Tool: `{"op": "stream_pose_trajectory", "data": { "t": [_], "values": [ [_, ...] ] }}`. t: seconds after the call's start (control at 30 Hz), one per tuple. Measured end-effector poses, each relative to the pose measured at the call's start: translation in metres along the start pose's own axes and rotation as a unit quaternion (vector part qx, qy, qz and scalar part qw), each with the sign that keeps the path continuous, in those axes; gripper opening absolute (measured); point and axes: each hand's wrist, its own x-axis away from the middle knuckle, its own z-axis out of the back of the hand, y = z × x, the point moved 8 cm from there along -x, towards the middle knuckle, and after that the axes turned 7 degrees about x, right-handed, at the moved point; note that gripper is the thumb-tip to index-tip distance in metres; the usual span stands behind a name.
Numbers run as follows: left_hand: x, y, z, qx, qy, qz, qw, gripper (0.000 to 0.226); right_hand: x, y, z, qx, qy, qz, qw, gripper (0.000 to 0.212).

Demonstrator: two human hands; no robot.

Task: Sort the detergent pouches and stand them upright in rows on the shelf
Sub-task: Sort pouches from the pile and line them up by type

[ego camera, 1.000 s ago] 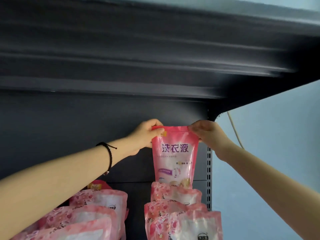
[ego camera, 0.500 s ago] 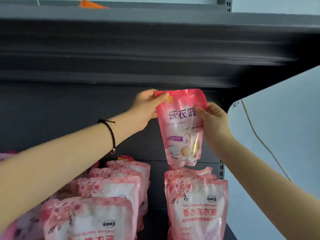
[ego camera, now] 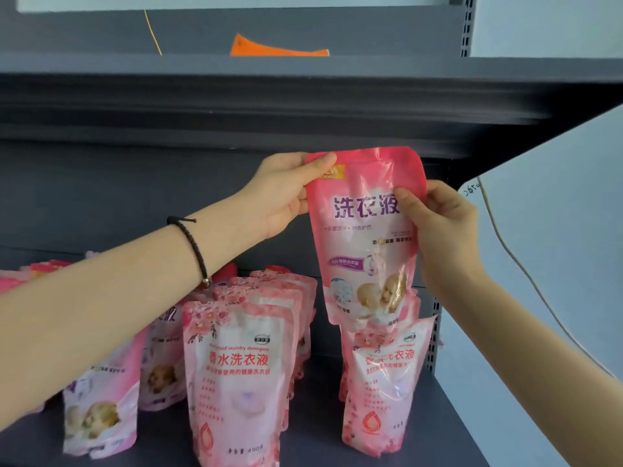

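Person is holding one pink detergent pouch up in the air w/ both hands, above the R-most row and just under the upper shelf. L hand is pinching the pouch's top L corner, thumb lying over the front, fingers going behind. R hand is gripping the R edge abt mid-height, thumb pressing on the front beside the purple lettering. Pouch is hanging nearly upright, tilting a little, front facing the camera. Its bottom is overlapping the tops of the pouches at the back of that row; can't tell if it's touching them.

Below, on the dark shelf, other pouches are standing upright in rows running front to back. R row's front floral pouch is sitting near the perforated post. Middle row's front floral pouch is standing apart from it, w/ a bare gap btw them. Further L, a purple-and-white pouch is showing partly under the L forearm.

A black bracelet is sitting on the L wrist. An orange scrap is lying on the upper shelf. A white cable is running down the pale wall at R.
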Motion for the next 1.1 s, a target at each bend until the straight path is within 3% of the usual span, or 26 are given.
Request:
{"op": "stream_pose_trajectory", "data": {
  "t": [0.23, 0.43, 0.63, 0.87, 1.1],
  "values": [
    [0.021, 0.010, -0.004, 0.000, 0.054, -0.013, 0.998, 0.008, 0.020, 0.001, -0.011, -0.028, 0.038, -0.034, 0.998, 0.016],
    [0.024, 0.034, 0.008, 0.020, 0.065, -0.041, 0.997, 0.010, 0.016, -0.026, -0.024, -0.008, 0.031, 0.010, 0.999, 0.015],
    [0.036, 0.055, 0.033, 0.027, 0.064, -0.052, 0.996, 0.008, 0.027, -0.033, -0.059, -0.053, 0.028, -0.029, 0.998, 0.010],
    [0.085, 0.088, 0.109, 0.004, 0.034, -0.083, 0.996, 0.022, 0.068, -0.051, -0.136, -0.073, 0.032, -0.011, 0.997, 0.014],
    [0.157, 0.078, 0.228, -0.090, 0.023, -0.040, 0.995, 0.023, 0.124, -0.039, -0.235, -0.095, 0.064, -0.053, 0.992, 0.019]
  ]
}}
